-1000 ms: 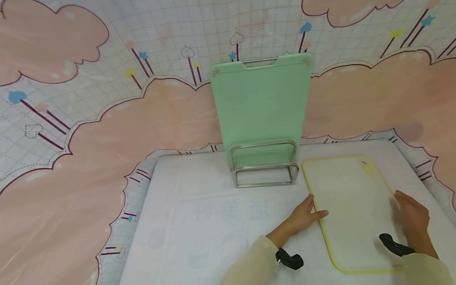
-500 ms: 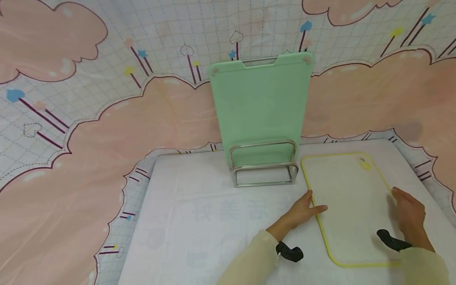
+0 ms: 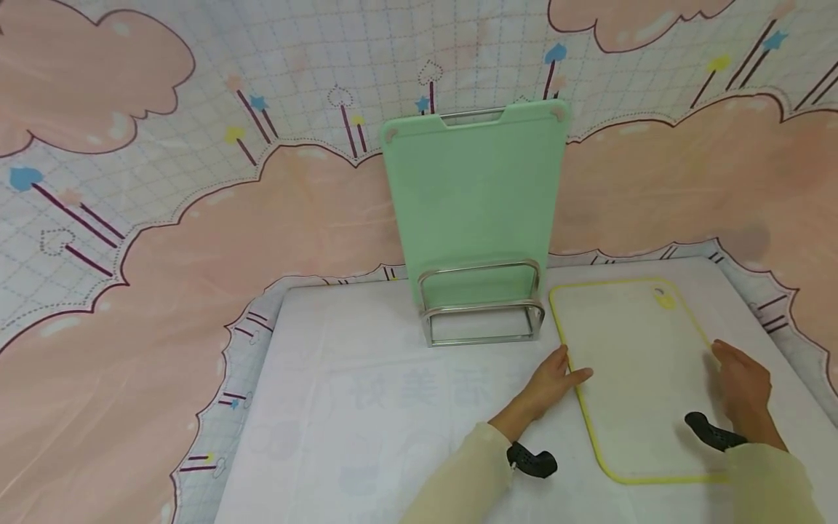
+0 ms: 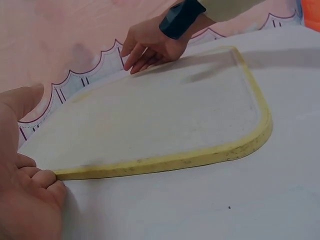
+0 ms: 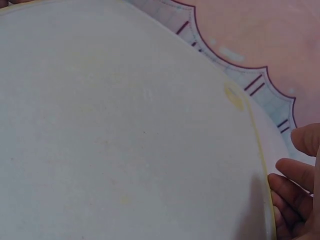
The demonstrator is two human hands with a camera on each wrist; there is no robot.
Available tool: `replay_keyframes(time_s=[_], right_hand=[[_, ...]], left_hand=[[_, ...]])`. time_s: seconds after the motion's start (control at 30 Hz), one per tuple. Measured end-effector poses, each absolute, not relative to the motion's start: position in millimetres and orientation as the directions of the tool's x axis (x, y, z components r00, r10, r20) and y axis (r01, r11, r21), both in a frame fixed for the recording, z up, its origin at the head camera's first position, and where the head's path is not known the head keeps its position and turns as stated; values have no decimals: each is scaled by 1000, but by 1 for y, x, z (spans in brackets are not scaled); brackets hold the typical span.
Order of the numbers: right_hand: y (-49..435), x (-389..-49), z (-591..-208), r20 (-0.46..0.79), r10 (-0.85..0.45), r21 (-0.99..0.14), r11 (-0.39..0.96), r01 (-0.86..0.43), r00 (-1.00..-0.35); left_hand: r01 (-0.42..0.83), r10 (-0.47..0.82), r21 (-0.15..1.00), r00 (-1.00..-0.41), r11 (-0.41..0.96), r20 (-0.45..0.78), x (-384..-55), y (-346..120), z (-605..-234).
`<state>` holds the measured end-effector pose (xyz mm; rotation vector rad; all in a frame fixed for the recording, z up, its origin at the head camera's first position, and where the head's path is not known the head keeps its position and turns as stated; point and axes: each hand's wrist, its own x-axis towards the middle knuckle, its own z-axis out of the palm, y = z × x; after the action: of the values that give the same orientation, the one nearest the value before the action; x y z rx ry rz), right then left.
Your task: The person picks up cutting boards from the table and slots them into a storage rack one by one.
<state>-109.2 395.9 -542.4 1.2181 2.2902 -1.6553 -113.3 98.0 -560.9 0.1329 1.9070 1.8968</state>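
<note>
A pale cutting board [image 3: 635, 386] with a yellow rim lies on the white-covered table [image 3: 340, 422]. At its left edge, my left hand [image 3: 550, 382] touches the rim with bent fingers. The left wrist view shows that thumb [image 4: 27, 100] raised clear of the board. My right hand [image 3: 746, 382] is at the opposite edge. In the right wrist view its fingers [image 5: 292, 195] touch the rim, and the thumb [image 5: 306, 139] stays off the board. The undersides of the fingers are partly hidden.
Behind the hands, a green cutting board [image 3: 478, 196] stands upright in a metal rack [image 3: 481, 338]. A patterned cloth [image 3: 294, 211] hangs behind the table. Black wrist cameras [image 3: 532, 461] sit on both wrists. Something orange [image 4: 311, 12] shows at the left wrist view's corner.
The pale cutting board has slid slightly left and away from me, with both hands moving along at its edges. The green board and rack stay in place.
</note>
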Motion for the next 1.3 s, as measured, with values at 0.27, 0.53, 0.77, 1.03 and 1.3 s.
replay_keyframes(time_s=[0.27, 0.53, 0.77, 1.03, 1.3], right_hand=[[397, -115, -544, -474, 558, -777, 100, 622, -681], [399, -119, -543, -460, 559, -768, 140, 625, -690], [397, -120, -542, -456, 559, -775, 134, 618, -693], [400, -120, -541, -410, 525, -775, 230, 588, -746], [401, -120, -537, -408, 513, -785, 224, 577, -755]], left_hand=[[-256, 364, 966, -897, 38, -252, -116, 100, -562], [-245, 364, 969, -900, 34, -240, -118, 101, -558], [-241, 333, 970, -914, 15, -233, -120, 103, -555], [-258, 332, 966, -911, 7, -246, -121, 103, -555], [-263, 327, 965, -913, -16, -244, -122, 106, -555]])
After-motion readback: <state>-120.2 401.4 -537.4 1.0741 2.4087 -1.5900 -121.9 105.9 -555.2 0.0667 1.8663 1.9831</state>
